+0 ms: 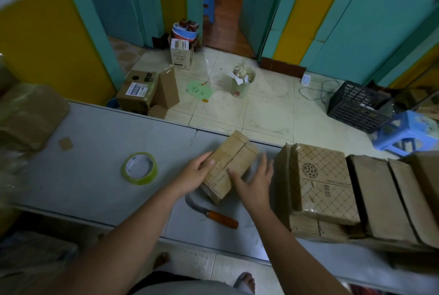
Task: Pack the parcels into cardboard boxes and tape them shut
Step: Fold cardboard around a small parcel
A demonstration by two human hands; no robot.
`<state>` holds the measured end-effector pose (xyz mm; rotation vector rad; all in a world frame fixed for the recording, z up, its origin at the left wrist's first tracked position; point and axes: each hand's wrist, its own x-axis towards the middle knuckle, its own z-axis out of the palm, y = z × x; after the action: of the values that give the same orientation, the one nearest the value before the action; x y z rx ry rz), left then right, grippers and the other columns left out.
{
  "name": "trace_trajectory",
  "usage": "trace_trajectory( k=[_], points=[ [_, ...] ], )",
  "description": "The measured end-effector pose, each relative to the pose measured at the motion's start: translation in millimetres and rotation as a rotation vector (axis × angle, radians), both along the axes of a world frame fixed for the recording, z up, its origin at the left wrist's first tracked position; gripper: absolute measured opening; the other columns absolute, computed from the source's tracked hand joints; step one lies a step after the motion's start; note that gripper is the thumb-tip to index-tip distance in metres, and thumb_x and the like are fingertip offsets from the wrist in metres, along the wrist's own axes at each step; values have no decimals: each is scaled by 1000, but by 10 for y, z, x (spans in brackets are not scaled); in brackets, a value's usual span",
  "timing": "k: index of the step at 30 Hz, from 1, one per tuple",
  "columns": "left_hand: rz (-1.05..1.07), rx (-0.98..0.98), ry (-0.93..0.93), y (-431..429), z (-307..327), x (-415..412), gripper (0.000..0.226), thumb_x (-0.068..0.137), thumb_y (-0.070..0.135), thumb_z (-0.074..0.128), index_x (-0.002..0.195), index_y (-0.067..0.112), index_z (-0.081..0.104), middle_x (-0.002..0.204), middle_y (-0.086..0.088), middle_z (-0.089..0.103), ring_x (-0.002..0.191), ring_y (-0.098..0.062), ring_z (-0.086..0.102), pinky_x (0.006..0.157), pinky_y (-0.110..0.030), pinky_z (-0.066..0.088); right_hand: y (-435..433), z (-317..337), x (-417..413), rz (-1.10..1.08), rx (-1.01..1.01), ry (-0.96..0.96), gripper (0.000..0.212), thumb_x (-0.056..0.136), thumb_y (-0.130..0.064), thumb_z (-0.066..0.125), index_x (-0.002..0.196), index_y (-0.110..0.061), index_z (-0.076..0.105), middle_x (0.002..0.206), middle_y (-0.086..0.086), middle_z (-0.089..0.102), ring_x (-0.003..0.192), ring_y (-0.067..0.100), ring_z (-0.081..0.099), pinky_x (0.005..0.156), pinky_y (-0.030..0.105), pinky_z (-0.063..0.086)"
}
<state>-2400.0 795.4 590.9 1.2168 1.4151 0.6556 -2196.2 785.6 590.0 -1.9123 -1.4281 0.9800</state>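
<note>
A small cardboard box [234, 155] lies on the grey table [95, 147], its top flaps closed with a seam down the middle. My left hand [194, 173] holds its left side, thumb on top. My right hand [255, 179] rests on its right side with spread fingers, thumb on the top flap; the fingers are motion-blurred. A roll of green-yellow tape [139, 168] lies to the left of the box. Patterned brown parcels [323, 183] are stacked to the right.
A knife with an orange handle [213, 215] lies on the table just in front of the box. Plain cardboard boxes [384, 199] line the right end. Wrapped brown bundles [28, 116] sit at the left. Beyond the table, the floor holds boxes, a bin, a black crate and a blue stool.
</note>
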Motion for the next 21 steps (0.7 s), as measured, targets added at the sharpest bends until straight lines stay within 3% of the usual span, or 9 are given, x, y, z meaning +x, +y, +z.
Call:
trace_trajectory(
  k=[2,4,6,9,14,17,21],
  points=[
    [20,3,-4,-8,48,18,42,111,39,47,153,41,46,128,14,67,116,-6,67,91,-32,61,14,-53,31,-30,-100,256,104,80,-55,84,161,-28,24,162,10,36,148,32,40,112,55,46],
    [47,11,-33,-20,72,56,44,110,38,50,153,41,45,132,11,65,121,-11,65,96,-39,61,51,-43,8,10,-37,332,83,83,-51,80,152,-28,41,143,1,59,131,24,59,98,49,59],
    [80,-26,-76,-36,101,119,49,108,42,54,155,45,40,132,11,61,121,-17,64,93,-44,62,153,40,-22,10,25,334,71,93,-41,73,155,-24,41,140,-4,59,122,17,62,97,43,60],
    [88,-78,-116,-99,171,240,53,107,43,56,151,57,30,120,22,56,109,-15,65,76,-36,63,283,169,-23,27,15,309,58,102,-26,63,156,-21,42,133,-6,58,119,16,61,97,37,56],
    [55,-11,-4,-99,163,328,48,107,39,53,151,51,37,144,11,61,129,-20,63,100,-53,58,179,27,13,161,-78,259,38,106,-34,56,140,-15,56,122,0,70,113,20,69,78,19,56],
    [95,2,18,-78,280,337,51,107,29,57,154,39,38,147,9,56,135,-19,57,109,-46,52,110,22,-2,139,-59,282,42,106,-38,54,142,-16,54,125,2,70,111,18,70,80,22,60],
    [119,109,49,-54,324,310,70,105,21,62,163,35,26,154,6,45,135,-6,39,106,-34,42,95,49,6,127,9,252,56,104,-36,60,154,-19,42,137,-1,62,117,16,66,91,33,61]
  ],
)
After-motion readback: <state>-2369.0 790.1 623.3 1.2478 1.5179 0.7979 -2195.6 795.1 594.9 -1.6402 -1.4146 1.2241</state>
